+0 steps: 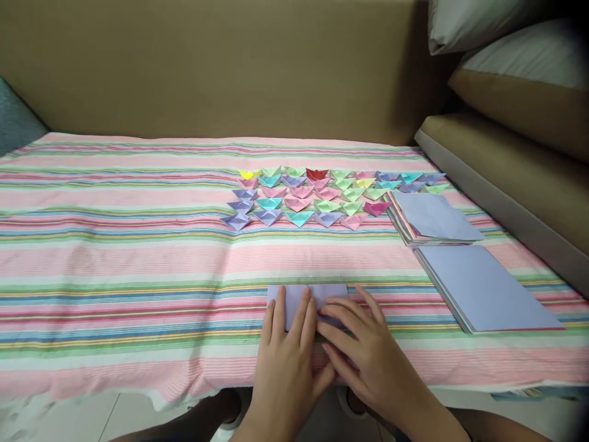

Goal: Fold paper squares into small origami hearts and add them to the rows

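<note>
A folded sheet of lavender paper (pixel 294 307) lies flat on the striped cloth, near its front edge. My left hand (pixel 289 362) rests on it with the fingers spread and stretched out, covering part of the sheet. Over the right half of the paper is my right hand (pixel 363 350), its fingers apart and slightly bent, the fingertips on or just by the lower right part. The paper's lower edge is partly hidden under both hands.
Rows of small folded paper boats (pixel 299 202) in several colours stand behind the paper. To the right lie a stack of lavender-topped paper (pixel 488 288) and another stack (pixel 437 216). Cushions (pixel 515 166) border the striped cloth (pixel 115 264); a sofa back (pixel 221 67) rises behind.
</note>
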Demonstrator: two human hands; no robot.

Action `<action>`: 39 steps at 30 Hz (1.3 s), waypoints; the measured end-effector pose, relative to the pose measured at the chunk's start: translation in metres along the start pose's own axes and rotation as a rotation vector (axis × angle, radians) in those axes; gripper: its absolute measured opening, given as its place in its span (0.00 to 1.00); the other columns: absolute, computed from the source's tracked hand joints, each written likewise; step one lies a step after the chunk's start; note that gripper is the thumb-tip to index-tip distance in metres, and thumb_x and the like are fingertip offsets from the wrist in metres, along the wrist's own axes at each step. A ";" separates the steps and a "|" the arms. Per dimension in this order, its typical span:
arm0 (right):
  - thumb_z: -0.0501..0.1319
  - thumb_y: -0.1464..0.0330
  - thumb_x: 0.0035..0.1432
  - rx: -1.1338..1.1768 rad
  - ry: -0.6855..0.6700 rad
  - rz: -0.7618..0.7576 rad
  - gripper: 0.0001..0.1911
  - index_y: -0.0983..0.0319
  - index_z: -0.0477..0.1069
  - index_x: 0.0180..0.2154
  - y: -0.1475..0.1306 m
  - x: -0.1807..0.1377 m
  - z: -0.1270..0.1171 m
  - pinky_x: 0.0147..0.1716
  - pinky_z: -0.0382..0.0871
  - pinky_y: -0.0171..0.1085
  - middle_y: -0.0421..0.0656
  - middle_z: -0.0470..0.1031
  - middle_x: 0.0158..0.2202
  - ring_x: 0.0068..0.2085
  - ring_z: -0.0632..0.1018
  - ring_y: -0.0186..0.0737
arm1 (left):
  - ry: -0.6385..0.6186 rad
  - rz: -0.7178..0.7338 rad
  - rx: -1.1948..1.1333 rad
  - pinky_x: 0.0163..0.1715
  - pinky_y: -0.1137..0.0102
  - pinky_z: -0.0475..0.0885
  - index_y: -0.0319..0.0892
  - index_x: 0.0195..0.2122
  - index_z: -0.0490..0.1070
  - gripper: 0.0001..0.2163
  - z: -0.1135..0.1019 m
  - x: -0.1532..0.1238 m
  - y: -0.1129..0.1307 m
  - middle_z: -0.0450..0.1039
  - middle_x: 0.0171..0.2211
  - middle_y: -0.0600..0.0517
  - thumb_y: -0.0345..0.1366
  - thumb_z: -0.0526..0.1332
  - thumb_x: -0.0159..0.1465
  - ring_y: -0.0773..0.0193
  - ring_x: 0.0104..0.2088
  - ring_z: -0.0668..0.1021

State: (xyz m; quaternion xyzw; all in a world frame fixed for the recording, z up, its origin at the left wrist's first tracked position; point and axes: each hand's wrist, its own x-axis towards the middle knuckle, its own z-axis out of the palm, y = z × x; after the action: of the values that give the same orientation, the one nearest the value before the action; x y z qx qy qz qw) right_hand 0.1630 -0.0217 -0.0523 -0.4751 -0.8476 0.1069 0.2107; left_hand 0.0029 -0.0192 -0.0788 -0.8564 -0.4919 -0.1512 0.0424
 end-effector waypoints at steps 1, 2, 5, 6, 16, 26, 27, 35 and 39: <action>0.53 0.72 0.59 -0.003 -0.006 0.009 0.18 0.56 0.67 0.50 -0.002 0.000 0.000 0.59 0.45 0.58 0.44 0.71 0.49 0.53 0.68 0.45 | -0.001 -0.001 -0.005 0.56 0.54 0.57 0.39 0.58 0.61 0.30 0.000 0.000 0.000 0.54 0.63 0.51 0.50 0.55 0.58 0.42 0.62 0.54; 0.53 0.72 0.59 -0.007 -0.011 0.022 0.18 0.56 0.67 0.51 -0.003 -0.001 0.001 0.59 0.45 0.58 0.45 0.71 0.49 0.54 0.67 0.46 | -0.001 -0.002 -0.009 0.56 0.54 0.57 0.38 0.59 0.61 0.30 0.000 0.000 0.000 0.55 0.63 0.51 0.50 0.55 0.58 0.42 0.62 0.53; 0.52 0.72 0.59 -0.018 -0.027 0.045 0.18 0.58 0.68 0.50 -0.005 -0.001 0.002 0.59 0.46 0.59 0.47 0.70 0.50 0.54 0.67 0.48 | 0.000 0.005 -0.014 0.56 0.54 0.56 0.37 0.60 0.58 0.32 0.000 0.000 -0.002 0.56 0.62 0.51 0.51 0.54 0.58 0.42 0.62 0.54; 0.53 0.72 0.59 -0.018 -0.032 0.044 0.17 0.58 0.68 0.50 -0.005 -0.002 0.002 0.59 0.47 0.59 0.47 0.70 0.50 0.54 0.67 0.48 | 0.000 0.009 -0.011 0.56 0.55 0.56 0.37 0.60 0.58 0.32 0.000 0.000 -0.002 0.56 0.62 0.51 0.51 0.54 0.58 0.42 0.62 0.54; 0.53 0.72 0.59 -0.015 -0.080 -0.022 0.18 0.53 0.68 0.50 0.002 -0.009 -0.005 0.59 0.44 0.62 0.45 0.67 0.54 0.58 0.65 0.46 | 0.012 0.040 0.038 0.55 0.55 0.57 0.40 0.60 0.58 0.31 0.001 0.000 -0.004 0.55 0.63 0.50 0.52 0.53 0.59 0.44 0.62 0.54; 0.56 0.65 0.60 -0.160 0.063 0.005 0.14 0.50 0.71 0.47 0.009 -0.021 -0.002 0.60 0.38 0.61 0.41 0.71 0.50 0.55 0.65 0.47 | -0.037 0.053 0.076 0.56 0.52 0.56 0.37 0.62 0.54 0.34 0.004 -0.003 -0.004 0.49 0.64 0.50 0.55 0.48 0.61 0.39 0.62 0.53; 0.56 0.66 0.60 -0.165 0.059 0.009 0.14 0.50 0.71 0.47 0.011 -0.023 -0.005 0.59 0.38 0.61 0.41 0.71 0.49 0.55 0.65 0.47 | -0.043 0.054 0.077 0.56 0.51 0.56 0.37 0.62 0.54 0.34 0.003 -0.003 -0.004 0.49 0.64 0.49 0.55 0.47 0.61 0.38 0.62 0.53; 0.56 0.67 0.59 -0.118 0.078 0.073 0.11 0.51 0.75 0.41 0.033 -0.041 -0.018 0.59 0.40 0.62 0.39 0.73 0.49 0.57 0.64 0.51 | -0.114 0.138 0.101 0.51 0.43 0.58 0.60 0.63 0.44 0.35 -0.003 0.000 -0.005 0.49 0.64 0.45 0.57 0.55 0.56 0.29 0.60 0.55; 0.54 0.67 0.61 0.086 0.081 0.117 0.11 0.53 0.76 0.38 0.044 -0.038 -0.022 0.57 0.49 0.58 0.40 0.75 0.48 0.53 0.70 0.47 | -0.157 0.181 0.113 0.50 0.40 0.58 0.64 0.62 0.41 0.41 -0.005 0.002 -0.006 0.48 0.64 0.41 0.59 0.59 0.50 0.26 0.59 0.55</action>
State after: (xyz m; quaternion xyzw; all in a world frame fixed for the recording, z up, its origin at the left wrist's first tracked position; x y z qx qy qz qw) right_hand 0.2243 -0.0313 -0.0595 -0.5184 -0.8038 0.1360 0.2583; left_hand -0.0024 -0.0159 -0.0737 -0.9026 -0.4224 -0.0514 0.0656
